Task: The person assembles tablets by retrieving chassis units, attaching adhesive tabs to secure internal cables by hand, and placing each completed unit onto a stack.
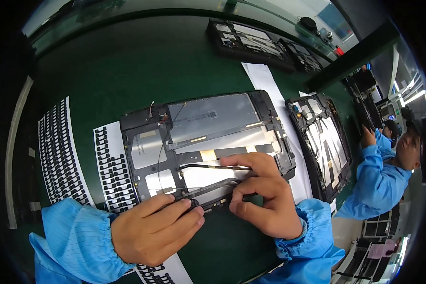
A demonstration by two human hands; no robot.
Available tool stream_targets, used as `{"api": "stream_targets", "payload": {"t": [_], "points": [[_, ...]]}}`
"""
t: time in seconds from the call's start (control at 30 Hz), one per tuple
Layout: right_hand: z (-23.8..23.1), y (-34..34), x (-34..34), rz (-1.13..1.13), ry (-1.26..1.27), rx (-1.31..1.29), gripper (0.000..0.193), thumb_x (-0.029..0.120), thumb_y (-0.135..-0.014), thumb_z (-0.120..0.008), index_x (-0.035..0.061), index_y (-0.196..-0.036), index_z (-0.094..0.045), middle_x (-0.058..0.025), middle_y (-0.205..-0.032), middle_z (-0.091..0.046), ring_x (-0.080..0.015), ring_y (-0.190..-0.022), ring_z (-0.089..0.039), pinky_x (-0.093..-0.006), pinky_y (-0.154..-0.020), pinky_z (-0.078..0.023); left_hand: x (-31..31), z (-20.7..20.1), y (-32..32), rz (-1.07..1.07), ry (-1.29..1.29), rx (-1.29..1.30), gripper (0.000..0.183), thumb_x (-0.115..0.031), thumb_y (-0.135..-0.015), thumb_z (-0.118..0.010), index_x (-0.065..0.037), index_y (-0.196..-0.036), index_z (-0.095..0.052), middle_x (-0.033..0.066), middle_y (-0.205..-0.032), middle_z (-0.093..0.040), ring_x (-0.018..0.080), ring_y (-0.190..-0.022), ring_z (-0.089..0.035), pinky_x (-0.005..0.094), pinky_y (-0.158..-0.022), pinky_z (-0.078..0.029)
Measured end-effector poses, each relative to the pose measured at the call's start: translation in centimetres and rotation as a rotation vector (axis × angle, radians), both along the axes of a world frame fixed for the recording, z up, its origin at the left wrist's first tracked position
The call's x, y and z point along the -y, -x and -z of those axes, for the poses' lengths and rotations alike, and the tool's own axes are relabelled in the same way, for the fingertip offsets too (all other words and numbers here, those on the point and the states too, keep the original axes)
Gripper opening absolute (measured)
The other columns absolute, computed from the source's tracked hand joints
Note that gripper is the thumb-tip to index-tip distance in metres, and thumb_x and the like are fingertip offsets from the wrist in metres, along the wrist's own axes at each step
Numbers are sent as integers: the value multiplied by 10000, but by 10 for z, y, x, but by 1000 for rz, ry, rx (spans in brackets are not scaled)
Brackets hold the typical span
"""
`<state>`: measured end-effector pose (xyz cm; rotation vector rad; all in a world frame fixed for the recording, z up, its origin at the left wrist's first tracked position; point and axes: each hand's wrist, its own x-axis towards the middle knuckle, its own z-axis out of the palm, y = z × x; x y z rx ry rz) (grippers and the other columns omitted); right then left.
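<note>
Head view: opened device (213, 116) lies on the bench (99, 71) before me. My left hand (158, 229) rests at its near edge; my right hand (272, 199), curled, is at a dark strip (201, 165). Whether either grips, I cannot tell.

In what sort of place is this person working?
Probably an electronics assembly or repair workshop: an opened device lies on a green table, with a sheet of small black parts to its left and a co-worker in blue nearby.
</note>
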<state>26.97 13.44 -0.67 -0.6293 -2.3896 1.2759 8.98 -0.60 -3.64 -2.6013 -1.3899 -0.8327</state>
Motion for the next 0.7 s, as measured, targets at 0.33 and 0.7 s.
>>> {"api": "stream_targets", "payload": {"t": [0.33,0.7], "points": [[-3,3,1,-60,-137,43,45,47,-592,-627,50,-619,-591,-110,-1137,-528,-276,-1028,-436,-373,-902,-285,3,-4,-1,-17,33,23,222,-30,-720,-572,10,-929,-636,107,-982,-614,238,-886,-579,341,-731,-470],[-5,2,1,-75,-195,64,49,55,-597,-635,46,-640,-615,-150,-1163,-515,-293,-1066,-418,-378,-922,-286,-3,-9,-5,36,34,-133,208,-108,-769,-511,-14,-898,-645,97,-1123,-558,235,-1008,-532,365,-799,-445]]}}
